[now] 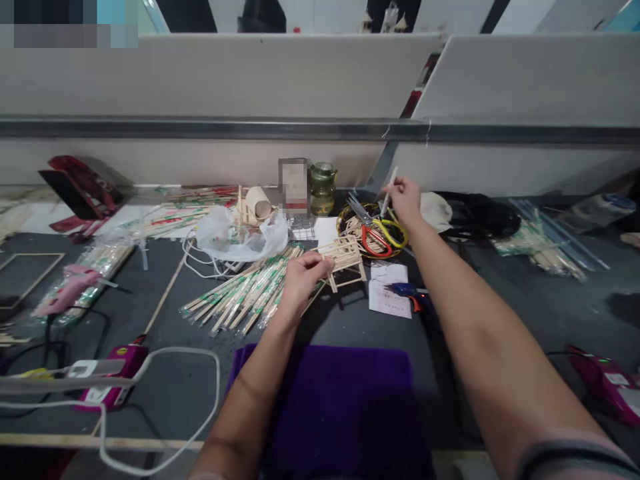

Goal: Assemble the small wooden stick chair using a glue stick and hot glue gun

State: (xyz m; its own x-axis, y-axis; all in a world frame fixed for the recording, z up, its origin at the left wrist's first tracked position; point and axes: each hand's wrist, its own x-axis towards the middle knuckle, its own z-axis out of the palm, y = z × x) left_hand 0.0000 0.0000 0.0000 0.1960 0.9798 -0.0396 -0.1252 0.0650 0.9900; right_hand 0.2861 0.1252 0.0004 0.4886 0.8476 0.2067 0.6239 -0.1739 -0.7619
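Note:
My left hand (pixel 304 279) pinches the left end of a small chair-like frame of thin wooden sticks (pixel 350 259), held just above the dark table. My right hand (pixel 406 200) is closed on a slim white pen-like stick (pixel 390 190), upright and slightly tilted over a round basket (pixel 341 230). Short wooden pieces lie in the basket. Two pairs of scissors rest across it, one with red handles (pixel 377 241) and one with yellow handles (pixel 393 233). Paper-wrapped chopsticks (pixel 250 293) fan out left of my left hand.
A blue glue gun (pixel 413 291) lies by a written paper slip (pixel 390 308). A green glass jar (pixel 323 187) stands at the back, near a white plastic bag (pixel 240 235). A purple cloth (pixel 330 407) lies in front. A pink glue gun (pixel 73 287) and white cables (pixel 165 350) are left.

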